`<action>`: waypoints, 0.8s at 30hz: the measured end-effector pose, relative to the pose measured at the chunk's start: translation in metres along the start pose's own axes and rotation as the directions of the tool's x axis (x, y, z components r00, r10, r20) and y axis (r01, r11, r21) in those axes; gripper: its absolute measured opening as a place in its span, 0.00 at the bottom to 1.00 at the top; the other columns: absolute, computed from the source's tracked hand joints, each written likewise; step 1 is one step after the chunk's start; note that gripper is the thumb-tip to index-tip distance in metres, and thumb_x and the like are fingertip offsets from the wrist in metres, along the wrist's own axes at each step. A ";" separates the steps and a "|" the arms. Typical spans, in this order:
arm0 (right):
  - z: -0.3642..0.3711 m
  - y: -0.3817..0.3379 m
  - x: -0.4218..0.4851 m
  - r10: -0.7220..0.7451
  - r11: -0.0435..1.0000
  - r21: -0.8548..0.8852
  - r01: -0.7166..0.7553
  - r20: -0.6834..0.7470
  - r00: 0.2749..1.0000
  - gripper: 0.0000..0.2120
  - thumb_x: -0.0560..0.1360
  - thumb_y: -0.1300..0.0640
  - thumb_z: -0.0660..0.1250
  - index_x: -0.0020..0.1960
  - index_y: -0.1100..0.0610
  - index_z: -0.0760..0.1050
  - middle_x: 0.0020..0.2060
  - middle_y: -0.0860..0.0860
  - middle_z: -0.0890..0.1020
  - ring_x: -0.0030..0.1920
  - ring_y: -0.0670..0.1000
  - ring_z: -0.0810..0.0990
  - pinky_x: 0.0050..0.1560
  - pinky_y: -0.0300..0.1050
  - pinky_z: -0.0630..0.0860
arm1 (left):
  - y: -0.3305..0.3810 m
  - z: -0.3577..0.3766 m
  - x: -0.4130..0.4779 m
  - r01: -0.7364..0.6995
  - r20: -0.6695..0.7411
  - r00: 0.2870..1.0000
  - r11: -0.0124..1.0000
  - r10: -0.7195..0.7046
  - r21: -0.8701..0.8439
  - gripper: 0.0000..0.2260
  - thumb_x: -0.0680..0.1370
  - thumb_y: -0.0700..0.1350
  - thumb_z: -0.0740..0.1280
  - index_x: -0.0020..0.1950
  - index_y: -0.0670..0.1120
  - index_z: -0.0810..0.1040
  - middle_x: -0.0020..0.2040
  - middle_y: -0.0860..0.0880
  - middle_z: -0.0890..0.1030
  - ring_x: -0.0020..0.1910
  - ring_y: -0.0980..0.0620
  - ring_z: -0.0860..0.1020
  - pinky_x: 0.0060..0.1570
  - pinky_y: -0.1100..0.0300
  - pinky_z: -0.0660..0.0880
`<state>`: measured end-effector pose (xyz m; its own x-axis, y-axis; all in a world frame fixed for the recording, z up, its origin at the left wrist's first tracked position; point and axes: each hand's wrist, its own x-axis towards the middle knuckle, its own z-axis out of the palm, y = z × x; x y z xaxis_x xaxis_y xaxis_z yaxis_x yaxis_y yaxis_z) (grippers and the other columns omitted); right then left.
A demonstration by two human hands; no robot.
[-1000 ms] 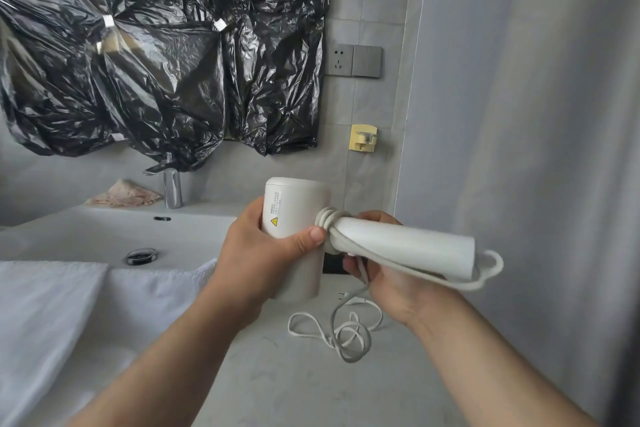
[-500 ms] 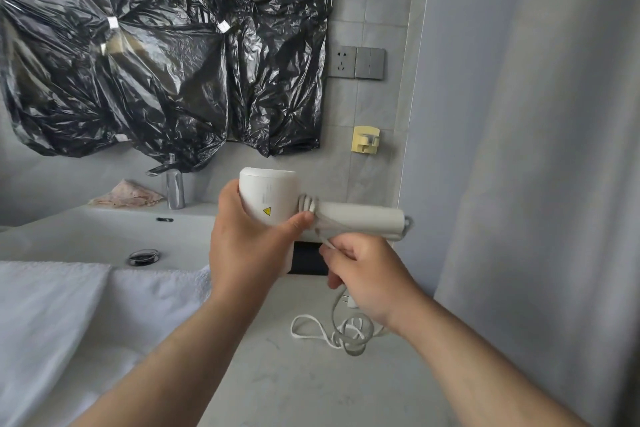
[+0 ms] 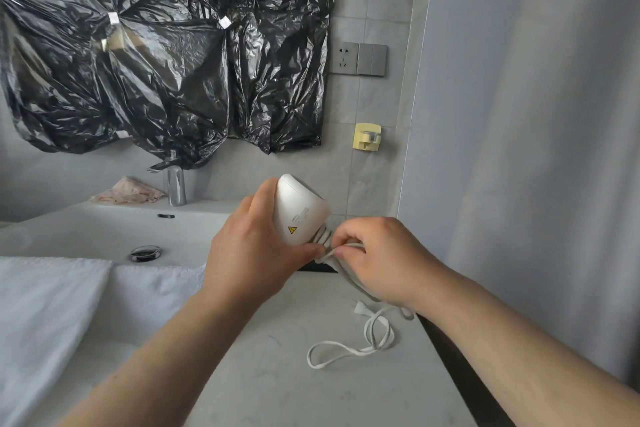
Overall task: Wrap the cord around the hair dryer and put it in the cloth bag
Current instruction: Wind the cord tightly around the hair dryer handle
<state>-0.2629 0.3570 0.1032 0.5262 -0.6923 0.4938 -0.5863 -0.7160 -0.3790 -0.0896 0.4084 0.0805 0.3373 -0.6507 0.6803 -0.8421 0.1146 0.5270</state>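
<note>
My left hand [image 3: 252,253] grips the barrel of the white hair dryer [image 3: 299,210], held above the counter with a yellow warning sticker facing me. Several turns of white cord sit coiled where the handle meets the barrel. My right hand [image 3: 384,260] is closed over the handle and pinches the cord [image 3: 349,347] against it. The loose remainder of the cord loops on the counter below, ending in the plug [image 3: 362,307]. A pale patterned cloth [image 3: 126,191] lies by the tap at the back; I cannot tell whether it is the bag.
A white basin [image 3: 104,236] with a drain and chrome tap [image 3: 176,185] lies to the left. White towels [image 3: 52,315] cover the near left counter. Black plastic sheeting covers the wall above. A socket, a yellow hook and a grey curtain stand at the right.
The dryer has tilted so its handle points down toward me and is hidden under my right hand. Less loose cord lies on the counter and its plug now shows.
</note>
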 end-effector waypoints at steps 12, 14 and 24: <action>-0.002 0.023 0.004 -0.025 0.999 0.046 0.019 0.114 0.993 0.20 0.80 0.42 0.59 0.47 0.56 0.80 0.40 0.57 0.83 0.42 0.55 0.80 0.47 0.53 0.76 | 0.006 -0.018 0.003 -0.005 0.144 0.989 0.998 0.013 -0.058 0.45 0.57 0.61 0.81 0.69 0.56 0.66 0.56 0.55 0.78 0.56 0.48 0.76 0.51 0.53 0.73; -0.002 0.023 0.004 -0.031 0.998 0.054 0.027 0.070 0.997 0.22 0.80 0.43 0.60 0.42 0.62 0.77 0.37 0.62 0.80 0.36 0.53 0.75 0.40 0.48 0.72 | 0.010 -0.017 0.002 -0.054 0.187 0.981 0.998 0.047 0.031 0.54 0.52 0.65 0.81 0.72 0.54 0.59 0.60 0.53 0.75 0.59 0.47 0.75 0.53 0.53 0.73; -0.006 0.026 -0.003 0.038 0.986 0.152 -0.063 0.160 0.986 0.23 0.79 0.43 0.62 0.43 0.63 0.79 0.32 0.54 0.75 0.33 0.48 0.70 0.37 0.46 0.67 | 0.015 -0.010 -0.003 -0.129 0.195 0.976 0.975 0.094 0.178 0.57 0.57 0.67 0.78 0.76 0.53 0.49 0.64 0.50 0.72 0.63 0.46 0.73 0.55 0.54 0.69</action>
<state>-0.2836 0.3408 0.0966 0.5955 -0.7245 0.3471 -0.5178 -0.6765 -0.5236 -0.0987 0.4190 0.0914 0.1680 -0.7710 0.6143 -0.9400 0.0624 0.3354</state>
